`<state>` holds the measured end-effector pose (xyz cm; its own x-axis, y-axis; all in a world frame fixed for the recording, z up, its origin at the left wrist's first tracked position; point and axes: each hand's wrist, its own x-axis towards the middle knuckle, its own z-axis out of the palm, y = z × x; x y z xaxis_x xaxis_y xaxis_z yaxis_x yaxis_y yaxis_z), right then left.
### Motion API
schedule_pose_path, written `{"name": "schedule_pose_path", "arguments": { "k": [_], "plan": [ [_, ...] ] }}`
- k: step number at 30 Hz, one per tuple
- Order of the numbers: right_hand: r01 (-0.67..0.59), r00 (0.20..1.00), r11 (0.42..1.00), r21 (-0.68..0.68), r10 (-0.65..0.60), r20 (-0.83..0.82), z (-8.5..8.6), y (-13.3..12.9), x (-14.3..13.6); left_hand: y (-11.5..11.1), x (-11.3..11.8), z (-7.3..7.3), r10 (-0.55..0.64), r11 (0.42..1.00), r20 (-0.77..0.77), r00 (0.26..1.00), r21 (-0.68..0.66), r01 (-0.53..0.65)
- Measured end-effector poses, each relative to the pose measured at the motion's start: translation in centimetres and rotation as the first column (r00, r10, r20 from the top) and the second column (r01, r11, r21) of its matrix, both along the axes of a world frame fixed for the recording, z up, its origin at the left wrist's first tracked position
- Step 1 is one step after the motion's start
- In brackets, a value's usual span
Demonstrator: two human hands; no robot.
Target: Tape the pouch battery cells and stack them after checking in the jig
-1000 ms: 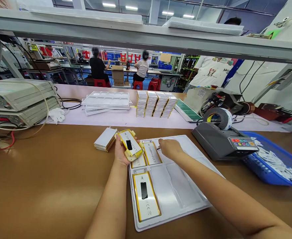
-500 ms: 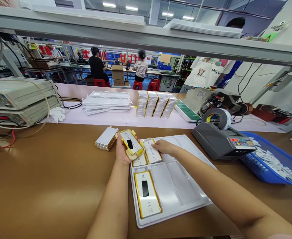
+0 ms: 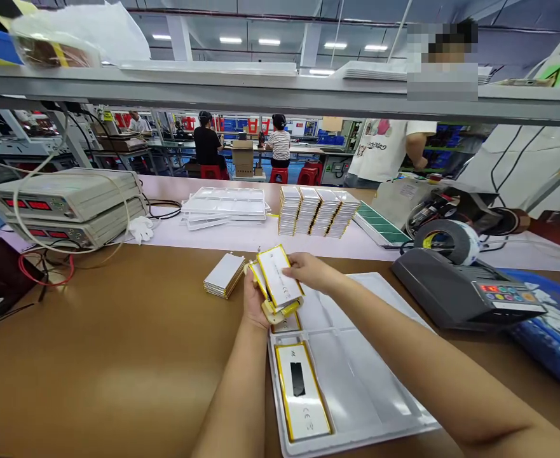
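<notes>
My left hand (image 3: 255,304) is closed around a pale yellow holder (image 3: 274,315) with a flat battery cell in it, largely covered from above. My right hand (image 3: 312,272) pinches the right edge of a white battery cell (image 3: 278,273) with yellow edges, which overlaps the holder; whether the two touch I cannot tell. Below lies a white plastic tray (image 3: 356,416). Its front left compartment contains a battery cell with a black patch (image 3: 303,410). Another cell (image 3: 286,324) in the tray's back left is mostly hidden by the holder.
A short stack of cells (image 3: 223,273) sits left of my hands. Tall cell stacks (image 3: 315,213) and clear trays (image 3: 227,202) stand behind. At right are a grey tape dispenser (image 3: 456,292) and a blue basket (image 3: 556,356). A shelf beam (image 3: 270,92) crosses overhead; a person (image 3: 384,149) stands beyond.
My right hand has lifted a battery cell out of the tray and moved it left, over the holder in my left hand. The camera view has tilted up and turned left.
</notes>
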<state>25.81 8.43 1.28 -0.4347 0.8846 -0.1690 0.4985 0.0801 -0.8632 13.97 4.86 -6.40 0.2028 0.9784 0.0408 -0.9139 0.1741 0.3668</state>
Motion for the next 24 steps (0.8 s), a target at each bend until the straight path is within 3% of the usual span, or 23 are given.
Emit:
{"name": "schedule_pose_path", "arguments": {
  "k": [3, 5, 7, 9, 13, 16, 18, 20, 24],
  "plan": [
    [-0.135, 0.951, 0.974, 0.183, 0.076, 0.299, 0.4, -1.0, -0.8, -0.1, -0.1, -0.3, -0.043, 0.998, 0.007, 0.999, 0.054, 0.043],
    [-0.196, 0.865, 0.92, 0.339, -0.001, 0.502, 1.1, -1.5, -0.2, -0.2, -0.2, -0.3, -0.062, 0.995, 0.01, 0.998, 0.079, 0.061],
    [-0.213, 0.808, 0.865, 0.454, -0.105, 0.58, 1.7, -2.0, 1.0, -0.4, -0.3, -0.2, -0.084, 0.993, 0.009, 0.996, 0.087, 0.083],
    [-0.164, 0.821, 0.838, 0.52, -0.176, 0.544, 2.0, -2.4, 2.5, -0.5, -0.5, -0.1, -0.106, 0.991, 0.003, 0.994, 0.087, 0.105],
    [0.073, 0.912, 0.859, 0.508, -0.263, 0.314, 0.6, -2.3, 5.0, -0.6, -0.7, 0.2, -0.092, 0.993, -0.006, 0.996, 0.068, 0.092],
    [0.203, 0.974, 0.903, 0.38, -0.228, 0.021, -1.2, -1.7, 4.8, -0.6, -0.3, 0.3, -0.1, 0.995, -0.038, 0.994, 0.009, 0.1],
    [0.219, 0.975, 0.941, 0.258, -0.205, -0.081, -2.2, -1.4, 3.7, -0.5, 0.2, 0.4, -0.068, 0.997, -0.062, 0.996, -0.03, 0.066],
    [0.237, 0.971, 0.952, 0.196, -0.227, -0.072, -2.7, -1.4, 2.4, -0.4, 0.6, 0.4, -0.023, 0.998, -0.08, 0.997, -0.062, 0.018],
    [0.269, 0.962, 0.935, 0.232, -0.273, -0.016, -2.7, -1.4, 0.8, -0.2, 1.2, 0.2, 0.019, 0.992, -0.104, 0.994, -0.124, -0.031]
  ]
}}
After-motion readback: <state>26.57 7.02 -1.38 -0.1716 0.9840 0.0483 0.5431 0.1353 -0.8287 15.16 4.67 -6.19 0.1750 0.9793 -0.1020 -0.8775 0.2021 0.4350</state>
